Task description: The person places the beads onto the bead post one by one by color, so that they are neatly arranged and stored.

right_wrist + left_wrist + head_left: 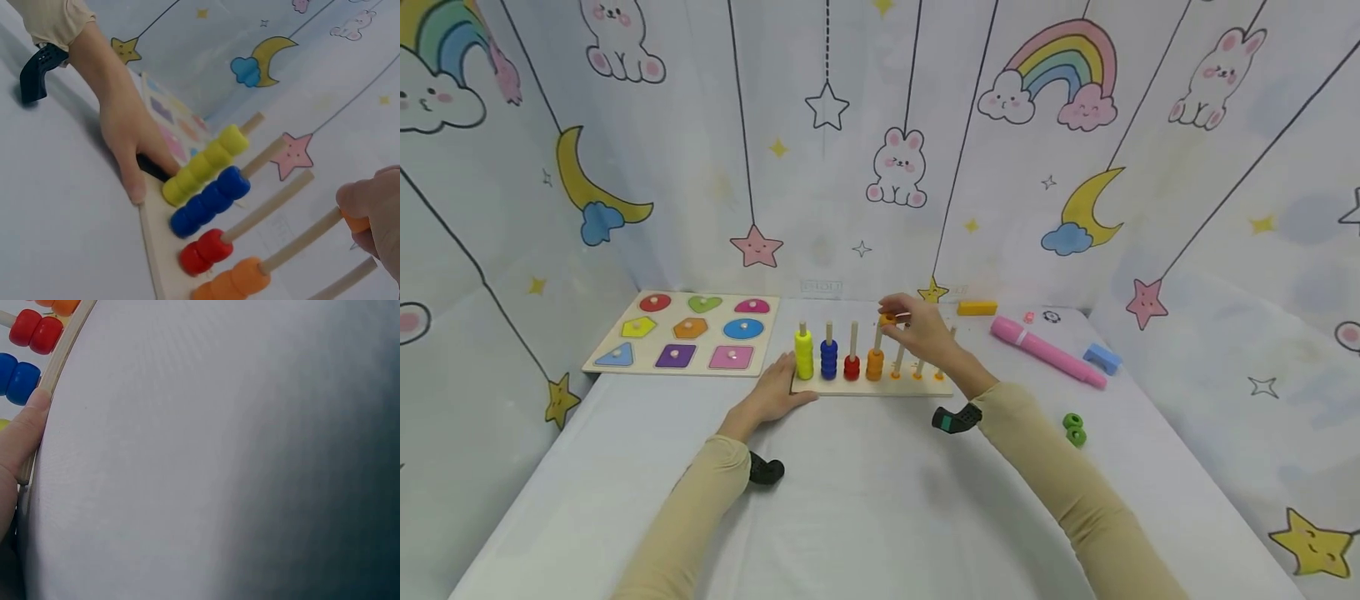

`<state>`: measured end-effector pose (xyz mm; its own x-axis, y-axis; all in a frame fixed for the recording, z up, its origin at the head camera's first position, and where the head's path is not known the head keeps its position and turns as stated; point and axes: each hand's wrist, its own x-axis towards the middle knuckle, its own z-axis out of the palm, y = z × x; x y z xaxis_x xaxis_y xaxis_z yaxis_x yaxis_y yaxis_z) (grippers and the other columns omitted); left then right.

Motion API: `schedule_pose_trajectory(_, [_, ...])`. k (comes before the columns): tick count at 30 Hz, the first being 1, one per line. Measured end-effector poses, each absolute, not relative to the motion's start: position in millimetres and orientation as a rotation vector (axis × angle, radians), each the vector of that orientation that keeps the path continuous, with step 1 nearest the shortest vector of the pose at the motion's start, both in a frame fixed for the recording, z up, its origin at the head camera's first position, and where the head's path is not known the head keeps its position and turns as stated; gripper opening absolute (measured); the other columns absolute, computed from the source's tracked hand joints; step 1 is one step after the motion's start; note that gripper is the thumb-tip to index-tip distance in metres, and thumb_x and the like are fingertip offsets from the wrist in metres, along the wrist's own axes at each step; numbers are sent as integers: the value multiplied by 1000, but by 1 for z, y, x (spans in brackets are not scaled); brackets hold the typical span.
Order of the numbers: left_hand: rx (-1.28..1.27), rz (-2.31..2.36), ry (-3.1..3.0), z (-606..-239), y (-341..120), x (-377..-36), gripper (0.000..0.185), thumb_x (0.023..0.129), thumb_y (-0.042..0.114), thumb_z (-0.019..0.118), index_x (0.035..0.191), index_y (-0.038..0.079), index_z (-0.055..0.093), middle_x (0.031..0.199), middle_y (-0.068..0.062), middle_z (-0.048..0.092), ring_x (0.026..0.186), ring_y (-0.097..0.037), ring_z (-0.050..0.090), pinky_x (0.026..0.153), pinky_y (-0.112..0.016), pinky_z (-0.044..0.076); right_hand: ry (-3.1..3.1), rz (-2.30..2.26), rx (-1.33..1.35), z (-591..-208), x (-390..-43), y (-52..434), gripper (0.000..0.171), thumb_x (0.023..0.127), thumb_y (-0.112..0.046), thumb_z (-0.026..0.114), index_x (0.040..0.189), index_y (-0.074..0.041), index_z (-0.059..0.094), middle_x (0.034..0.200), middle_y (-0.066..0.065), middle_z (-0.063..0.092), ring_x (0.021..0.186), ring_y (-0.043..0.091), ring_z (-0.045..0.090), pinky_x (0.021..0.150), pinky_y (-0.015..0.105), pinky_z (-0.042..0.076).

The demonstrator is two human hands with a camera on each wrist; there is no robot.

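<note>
A wooden counting board (pixel 872 389) carries upright pegs with stacks of yellow beads (pixel 804 356), blue beads (pixel 828 360), red beads (pixel 852 368) and orange beads (pixel 875 365). My right hand (pixel 919 329) pinches one more orange bead (pixel 356 222) between thumb and fingers, at the tip of the orange peg. My left hand (pixel 772 392) rests against the board's left end, its thumb (pixel 31 419) lying along the front edge. In the right wrist view the left hand's fingers are partly hidden behind the yellow stack.
A shape puzzle board (pixel 681 333) lies at the back left. Toward the right are a pink tube (pixel 1048 352), a blue block (pixel 1102 358), a yellow block (pixel 977 308) and two green beads (pixel 1075 429). Patterned cloth walls enclose the table at the back and sides.
</note>
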<state>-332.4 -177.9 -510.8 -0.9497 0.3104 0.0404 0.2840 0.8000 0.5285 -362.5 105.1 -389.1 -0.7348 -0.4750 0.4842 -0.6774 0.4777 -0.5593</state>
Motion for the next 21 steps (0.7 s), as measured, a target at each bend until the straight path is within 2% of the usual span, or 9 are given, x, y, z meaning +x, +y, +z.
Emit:
schedule_pose_trajectory(13, [442, 828, 2919, -507, -178, -332, 93, 89, 46, 62, 148, -5, 12, 152, -26, 16, 141, -38, 9, 114, -50, 8, -2539, 974, 1020, -384, -365, 92, 33, 84, -2, 70, 115, -1, 59, 107, 9, 65, 96, 16, 62, 84, 20, 51])
schedule_pose_trajectory(21, [435, 818, 2914, -508, -177, -331, 93, 89, 46, 61, 149, -5, 11, 153, -25, 15, 141, -37, 8, 114, -50, 8, -2544, 979, 945, -379, -364, 109, 39, 86, -10, 69, 122, -2, 56, 114, 10, 64, 104, 21, 60, 90, 27, 50])
